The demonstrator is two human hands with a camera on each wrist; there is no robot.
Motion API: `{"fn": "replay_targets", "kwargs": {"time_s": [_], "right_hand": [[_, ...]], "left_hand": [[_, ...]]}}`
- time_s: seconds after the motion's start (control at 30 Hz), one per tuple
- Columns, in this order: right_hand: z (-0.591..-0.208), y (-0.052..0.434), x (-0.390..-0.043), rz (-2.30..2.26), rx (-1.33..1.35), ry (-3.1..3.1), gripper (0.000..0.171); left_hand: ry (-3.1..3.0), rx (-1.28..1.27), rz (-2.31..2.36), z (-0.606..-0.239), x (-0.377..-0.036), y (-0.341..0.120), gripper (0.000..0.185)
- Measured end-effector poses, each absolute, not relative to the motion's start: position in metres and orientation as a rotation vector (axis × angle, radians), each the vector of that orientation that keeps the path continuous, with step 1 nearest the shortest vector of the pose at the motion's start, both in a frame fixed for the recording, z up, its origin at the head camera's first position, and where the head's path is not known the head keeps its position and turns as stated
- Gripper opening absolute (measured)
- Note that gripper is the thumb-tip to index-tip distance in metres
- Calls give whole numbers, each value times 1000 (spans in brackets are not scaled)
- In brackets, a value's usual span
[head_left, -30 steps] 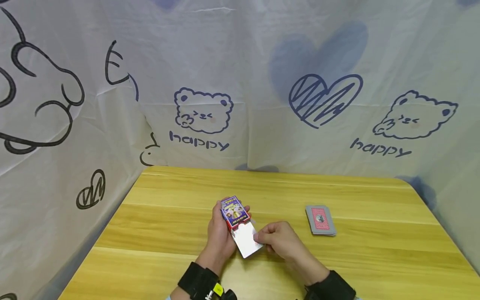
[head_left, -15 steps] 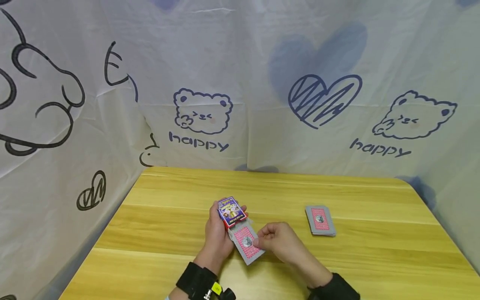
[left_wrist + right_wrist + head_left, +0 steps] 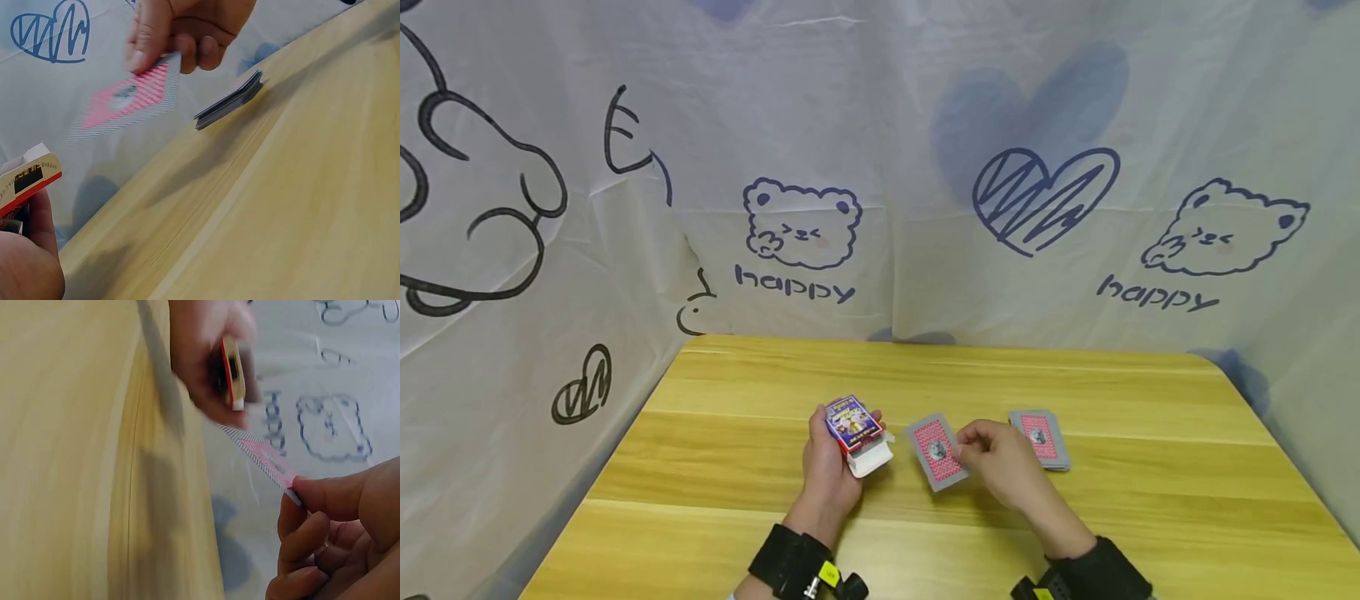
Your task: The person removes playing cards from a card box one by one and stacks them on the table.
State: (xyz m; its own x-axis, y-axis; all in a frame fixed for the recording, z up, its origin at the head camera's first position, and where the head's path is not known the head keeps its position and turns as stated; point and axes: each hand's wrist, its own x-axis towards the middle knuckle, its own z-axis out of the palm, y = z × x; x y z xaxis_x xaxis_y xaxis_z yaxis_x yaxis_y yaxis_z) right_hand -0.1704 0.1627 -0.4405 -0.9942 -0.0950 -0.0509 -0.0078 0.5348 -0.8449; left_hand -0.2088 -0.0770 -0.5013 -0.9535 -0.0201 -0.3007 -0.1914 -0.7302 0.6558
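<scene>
My left hand [image 3: 831, 471] grips a purple-and-red card box [image 3: 853, 423] whose white flap end hangs open toward me. To its right, my right hand [image 3: 1003, 462] pinches a playing card [image 3: 937, 452] by its right edge between thumb and fingers. The card shows a pink patterned back with a grey border and is held above the table, apart from the box. In the right wrist view the pinched card [image 3: 265, 459] appears nearly edge-on. A stack of matching cards [image 3: 1051, 442] lies just beyond the right hand, which partly covers it.
The wooden table [image 3: 737, 542] reaches back to a white cloth [image 3: 925, 275] with drawn bears and hearts. More cloth hangs along the left and right sides. Each wrist carries a black strap [image 3: 790, 560] with a small camera.
My right hand has drawn the card out of the box and carried it right, toward the stack. The left hand, still gripping the box, has shifted slightly left.
</scene>
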Motion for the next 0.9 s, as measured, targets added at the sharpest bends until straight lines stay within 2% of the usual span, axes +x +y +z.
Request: {"fn": "replay_targets", "kwargs": {"time_s": [0.37, 0.6, 0.9], "right_hand": [[-443, 243, -188, -1329, 181, 2785, 31], [-451, 284, -195, -1214, 232, 2780, 31], [-458, 293, -200, -1328, 343, 2616, 32]], "left_hand": [[1105, -429, 2791, -503, -209, -75, 61], [1101, -415, 2769, -502, -208, -74, 61], [1113, -398, 2755, -502, -207, -74, 62]]}}
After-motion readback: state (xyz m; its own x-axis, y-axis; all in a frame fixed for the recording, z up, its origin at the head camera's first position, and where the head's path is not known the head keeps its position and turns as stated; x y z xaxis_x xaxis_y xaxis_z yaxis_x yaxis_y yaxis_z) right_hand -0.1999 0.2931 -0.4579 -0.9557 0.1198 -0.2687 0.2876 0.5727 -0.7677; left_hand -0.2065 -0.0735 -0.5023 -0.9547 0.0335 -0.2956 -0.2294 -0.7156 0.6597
